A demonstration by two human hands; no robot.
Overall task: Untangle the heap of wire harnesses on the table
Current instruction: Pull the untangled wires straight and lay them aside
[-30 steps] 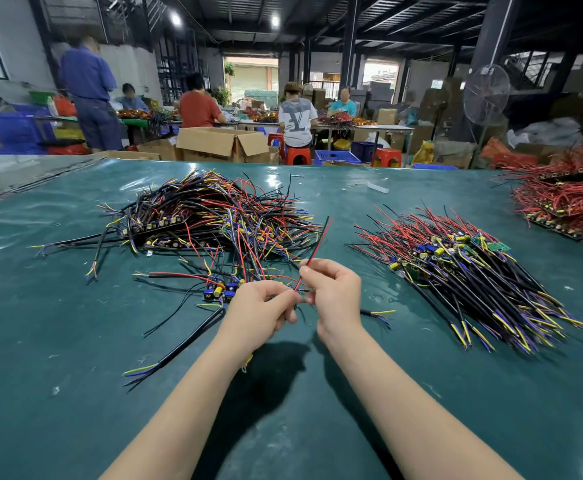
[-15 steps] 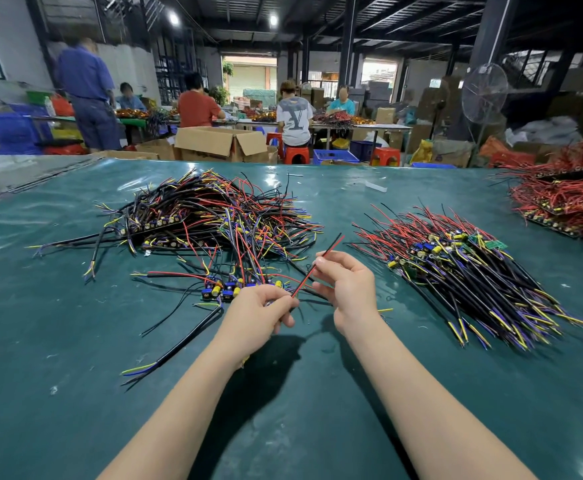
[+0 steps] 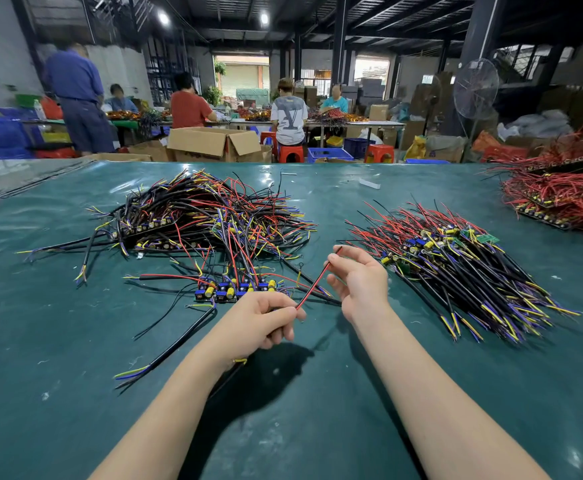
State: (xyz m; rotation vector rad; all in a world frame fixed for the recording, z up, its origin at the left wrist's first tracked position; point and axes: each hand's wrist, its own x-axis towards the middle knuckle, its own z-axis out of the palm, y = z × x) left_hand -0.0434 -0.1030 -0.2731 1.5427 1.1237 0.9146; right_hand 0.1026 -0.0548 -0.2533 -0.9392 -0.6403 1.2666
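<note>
Counter (image 3: 58,358), green mat. At 10 o'clock sits the tangled heap (image 3: 200,220): black, red, yellow and blue leads crossed every way. It is large, so most of the untangling is left to do. On its near edge at 11 o'clock, a strip of small boards (image 3: 234,291) lies partly clear of the heap, with leads running back into it. A loose black cable (image 3: 165,351) trails toward 8 o'clock, apart from the heap.

Left hand (image 3: 259,320), centre: fingers curled, pinching the low end of a red-and-black wire (image 3: 318,282). A yellow-tipped lead shows under the wrist; I cannot tell whether the hand holds that too.

Right hand (image 3: 359,282), just past 12 o'clock: thumb and forefinger pinch the wire's upper end, other fingers loosely spread. The wire runs taut between the two hands, above the counter and near the heap's near edge.

At 2 o'clock, the sorted pile (image 3: 456,265): harnesses lie roughly parallel, so this part looks done. Far off at 1 o'clock, a red pile (image 3: 560,192) is well apart from both.

Judgement: roughly midway. One pile is laid out, a comparable heap is untouched, and one harness is in hand.
</note>
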